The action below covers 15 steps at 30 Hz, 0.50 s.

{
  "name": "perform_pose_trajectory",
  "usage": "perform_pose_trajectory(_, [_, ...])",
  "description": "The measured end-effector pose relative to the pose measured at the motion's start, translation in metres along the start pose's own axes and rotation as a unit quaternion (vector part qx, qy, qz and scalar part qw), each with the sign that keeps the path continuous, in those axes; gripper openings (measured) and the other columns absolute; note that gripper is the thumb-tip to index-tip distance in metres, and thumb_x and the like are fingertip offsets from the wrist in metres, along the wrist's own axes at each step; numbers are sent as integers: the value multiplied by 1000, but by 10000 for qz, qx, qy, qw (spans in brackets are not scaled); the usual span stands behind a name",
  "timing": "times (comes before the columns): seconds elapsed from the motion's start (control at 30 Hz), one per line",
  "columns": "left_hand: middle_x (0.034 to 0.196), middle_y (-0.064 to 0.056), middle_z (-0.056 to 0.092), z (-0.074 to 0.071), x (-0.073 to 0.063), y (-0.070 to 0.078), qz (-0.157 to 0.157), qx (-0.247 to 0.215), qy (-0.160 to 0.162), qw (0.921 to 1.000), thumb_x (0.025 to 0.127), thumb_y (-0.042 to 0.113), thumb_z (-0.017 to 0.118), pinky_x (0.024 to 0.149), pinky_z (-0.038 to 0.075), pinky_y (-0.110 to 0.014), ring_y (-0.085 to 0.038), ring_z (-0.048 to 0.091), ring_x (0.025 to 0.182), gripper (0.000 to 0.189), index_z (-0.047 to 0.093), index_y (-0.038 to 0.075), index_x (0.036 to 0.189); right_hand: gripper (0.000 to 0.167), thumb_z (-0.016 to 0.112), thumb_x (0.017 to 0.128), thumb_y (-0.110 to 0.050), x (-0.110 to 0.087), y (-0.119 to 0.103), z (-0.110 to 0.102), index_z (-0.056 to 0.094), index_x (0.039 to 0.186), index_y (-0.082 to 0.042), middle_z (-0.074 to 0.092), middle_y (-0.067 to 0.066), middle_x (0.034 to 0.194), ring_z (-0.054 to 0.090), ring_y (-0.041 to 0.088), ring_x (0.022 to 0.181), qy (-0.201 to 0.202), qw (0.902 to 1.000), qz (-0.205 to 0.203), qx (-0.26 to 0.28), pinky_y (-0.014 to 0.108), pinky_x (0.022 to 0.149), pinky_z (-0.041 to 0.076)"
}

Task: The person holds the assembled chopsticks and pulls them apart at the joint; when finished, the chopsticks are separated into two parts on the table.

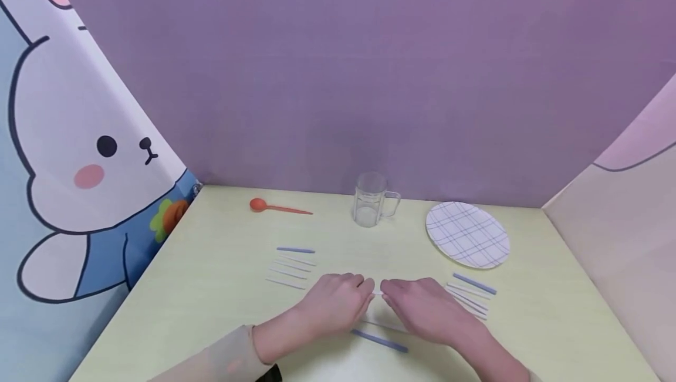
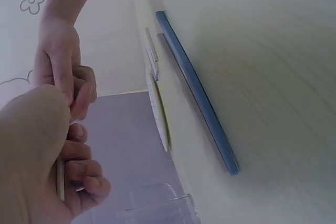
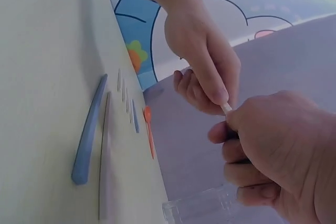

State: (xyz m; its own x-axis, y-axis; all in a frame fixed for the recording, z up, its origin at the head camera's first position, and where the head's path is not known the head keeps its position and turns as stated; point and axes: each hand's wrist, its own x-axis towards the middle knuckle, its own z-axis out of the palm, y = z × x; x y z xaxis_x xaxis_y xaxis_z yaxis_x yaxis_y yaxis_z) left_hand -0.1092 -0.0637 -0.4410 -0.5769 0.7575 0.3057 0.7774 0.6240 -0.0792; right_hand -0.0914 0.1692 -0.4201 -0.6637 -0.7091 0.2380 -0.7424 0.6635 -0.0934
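Between my two hands, held up over the table, is a slim white stick (image 1: 377,293). My left hand (image 1: 338,303) grips one end with curled fingers; the stick's tail shows in the palm in the left wrist view. Opposite it, my right hand (image 1: 428,308) pinches the other end. Only a short piece of stick (image 3: 226,108) shows in the gap between the hands; the fingers hide much of the rest. Below them on the table lie a blue stick (image 1: 379,341) and, just beyond it, a pale stick (image 3: 106,161), roughly parallel.
To the left lie a short blue stick (image 1: 296,250) and several thin white sticks (image 1: 287,276). A similar blue stick (image 1: 475,283) with white sticks (image 1: 469,291) lies to the right. Farther back are an orange spoon (image 1: 259,205), a clear mug (image 1: 367,200) and a checked plate (image 1: 467,235).
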Motion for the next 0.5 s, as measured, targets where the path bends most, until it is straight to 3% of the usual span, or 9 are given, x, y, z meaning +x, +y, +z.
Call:
perform_pose_trajectory(0.1, [58,11,37,0,0,-3,-94,-512,-335,9981,111,31,53,45,30,-21,-4,35,50,32,51,16,83,27,60,108,-20,4,-1,-1,48,83,-22,25,-18,64,22,-2,55,-182,9995,58,234,17,50,23])
perform_pose_trajectory(0.2, [56,12,28,-1,-1,-7,45,-632,-542,9965,113,32,51,44,28,-22,-3,30,47,36,50,17,80,26,57,110,-22,5,1,-1,49,86,-22,22,-19,63,21,-4,55,-341,9976,-43,594,16,52,25])
perform_pose_trajectory(0.33, [55,13,27,-4,-3,-9,316,-469,-499,9972,112,33,53,43,27,-21,-3,29,46,36,52,18,80,24,55,112,-22,4,4,-1,49,88,-23,21,-19,65,21,-6,57,-364,9951,-240,891,14,52,24])
perform_pose_trajectory(0.5, [55,13,28,-5,-7,-9,400,-297,-294,9983,111,32,56,42,23,-20,-2,27,46,35,52,18,79,23,56,112,-22,1,4,1,50,90,-23,20,-20,65,21,-7,58,-283,9939,-233,1037,12,53,23])
